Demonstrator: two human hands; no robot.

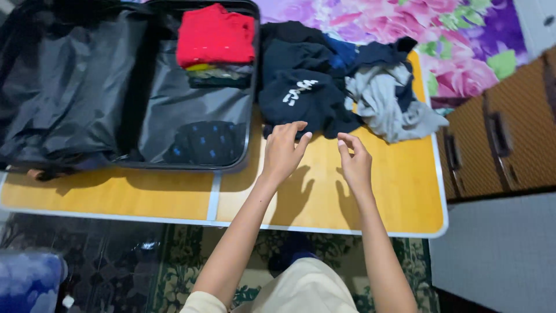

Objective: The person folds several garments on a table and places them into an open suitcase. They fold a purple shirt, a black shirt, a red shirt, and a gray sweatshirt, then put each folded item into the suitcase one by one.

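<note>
Both grips empty, fingers spread — left hand (282, 152) and right hand (354, 162) just short of the dark top (301, 98) at 12 o'clock. Best pinched at both shoulders — lifted clear of the desk (174, 194).

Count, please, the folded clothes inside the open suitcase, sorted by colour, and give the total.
Red folded garment, top of the stack: 1
Yellow folded garment, thin edge showing: 1
Patterned grey-green folded garment: 1
Dark green folded garment, stack bottom: 1
Dark blue dotted folded garment, lying apart: 1
Total: 5
</note>
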